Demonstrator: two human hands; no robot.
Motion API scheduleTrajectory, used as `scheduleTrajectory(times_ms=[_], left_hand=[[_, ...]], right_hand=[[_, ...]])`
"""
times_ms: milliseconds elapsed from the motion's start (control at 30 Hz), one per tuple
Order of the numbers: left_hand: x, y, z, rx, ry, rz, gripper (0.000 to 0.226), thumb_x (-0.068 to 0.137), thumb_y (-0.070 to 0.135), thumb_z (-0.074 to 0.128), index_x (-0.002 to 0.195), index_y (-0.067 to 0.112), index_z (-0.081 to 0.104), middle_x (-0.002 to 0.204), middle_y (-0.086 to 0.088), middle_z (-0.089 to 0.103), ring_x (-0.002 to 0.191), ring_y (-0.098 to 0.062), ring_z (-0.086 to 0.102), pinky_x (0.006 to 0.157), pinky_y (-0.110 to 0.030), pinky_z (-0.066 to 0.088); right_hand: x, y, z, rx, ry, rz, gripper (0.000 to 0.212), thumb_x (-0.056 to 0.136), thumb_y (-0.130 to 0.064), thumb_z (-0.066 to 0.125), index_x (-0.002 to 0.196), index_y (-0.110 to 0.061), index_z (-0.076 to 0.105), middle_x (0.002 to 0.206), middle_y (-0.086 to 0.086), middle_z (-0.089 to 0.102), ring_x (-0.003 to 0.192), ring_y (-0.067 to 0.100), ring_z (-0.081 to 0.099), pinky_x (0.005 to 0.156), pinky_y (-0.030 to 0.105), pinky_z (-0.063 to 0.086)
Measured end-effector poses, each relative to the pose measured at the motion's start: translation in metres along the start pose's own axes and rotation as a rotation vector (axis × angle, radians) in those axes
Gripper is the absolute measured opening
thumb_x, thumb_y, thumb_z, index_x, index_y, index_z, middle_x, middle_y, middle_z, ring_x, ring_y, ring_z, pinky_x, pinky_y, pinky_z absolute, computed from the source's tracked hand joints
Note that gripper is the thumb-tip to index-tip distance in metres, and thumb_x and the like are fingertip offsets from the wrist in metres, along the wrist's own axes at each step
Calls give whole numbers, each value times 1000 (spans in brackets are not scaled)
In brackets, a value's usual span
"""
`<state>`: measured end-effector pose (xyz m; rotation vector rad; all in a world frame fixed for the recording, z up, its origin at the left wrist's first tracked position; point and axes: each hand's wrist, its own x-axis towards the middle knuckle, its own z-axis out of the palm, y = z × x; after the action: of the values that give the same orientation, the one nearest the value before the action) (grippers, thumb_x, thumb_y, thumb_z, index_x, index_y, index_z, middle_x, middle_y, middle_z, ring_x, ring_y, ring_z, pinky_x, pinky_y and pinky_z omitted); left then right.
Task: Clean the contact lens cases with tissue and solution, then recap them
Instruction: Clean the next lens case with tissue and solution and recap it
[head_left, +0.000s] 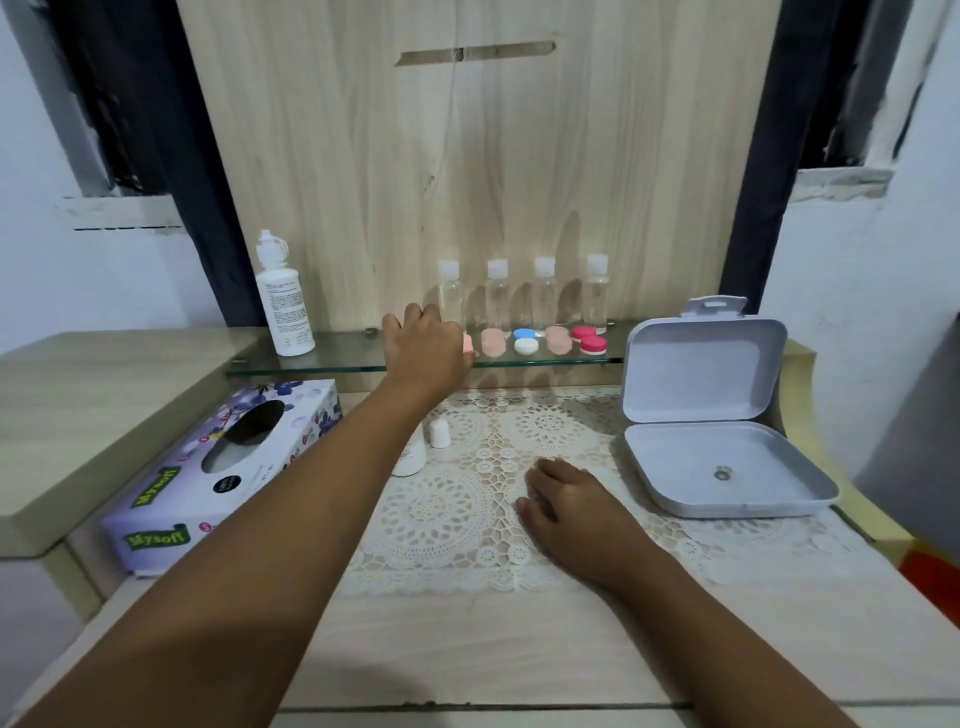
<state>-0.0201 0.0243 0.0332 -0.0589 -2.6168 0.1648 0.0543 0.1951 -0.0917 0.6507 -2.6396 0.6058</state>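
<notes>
Shelf (343, 359); left fingers (428, 317) curl over pink case (468, 346).

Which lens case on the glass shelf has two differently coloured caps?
The blue-and-white case, mid-row: one cap blue, one white. The peach cases and red case match; the pink case under the left hand is mostly hidden.

Our left hand (426, 345) lies over a pink lens case (468, 345) on the glass shelf (343, 354), while our right hand (566, 499) rests flat on the lace mat (441, 514) near the open white box (691, 457).
</notes>
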Motion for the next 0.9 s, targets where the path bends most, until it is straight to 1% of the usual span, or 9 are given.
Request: scheduleTrajectory(times_ms=[167,333,433,600,733,800,900], left_hand=[[3,-2,0,-34,-29,4,44,92,49,45,107,12,63,121,-9,52,116,-26,41,93,-42,29],[3,-5,1,-92,-1,10,40,94,40,42,112,12,63,123,-9,51,116,-26,41,94,-43,28],[5,-4,1,-95,-5,13,36,94,37,42,111,13,64,122,-8,52,115,-25,41,94,-43,28],[8,-3,6,-92,8,12,36,95,37,42,109,13,64,119,-7,54,113,-25,43,92,-42,28],[9,-4,8,-80,17,14,37,96,39,41,110,14,64,119,-7,54,114,-25,43,92,-42,29],[9,-3,8,-70,20,17,37,96,39,40,111,15,64,119,-7,54,114,-25,43,92,-42,29],[9,-3,7,-60,33,16,38,96,38,39,114,14,61,121,-8,54,114,-26,43,91,-42,29]], right_hand=[[0,1,1,6,24,-14,41,82,-46,27,72,-11,46,78,-3,43,74,17,43,72,29,34],[0,3,2,-17,17,-20,35,85,-40,34,74,-10,48,80,0,47,77,18,45,72,28,32],[1,3,3,-16,18,-18,32,85,-38,36,73,-10,47,80,-1,46,77,17,44,72,27,30],[0,2,2,-7,16,-23,34,85,-40,33,73,-12,46,80,-1,46,75,16,42,72,27,30],[1,3,2,-15,6,-22,41,81,-48,24,74,-14,45,80,-3,45,76,15,42,72,27,30],[0,3,2,-15,5,-24,37,83,-46,27,73,-14,44,80,-3,44,76,15,42,72,28,31],[0,2,3,11,9,-16,29,85,-39,35,71,-14,42,80,-3,44,75,14,40,73,27,30]])
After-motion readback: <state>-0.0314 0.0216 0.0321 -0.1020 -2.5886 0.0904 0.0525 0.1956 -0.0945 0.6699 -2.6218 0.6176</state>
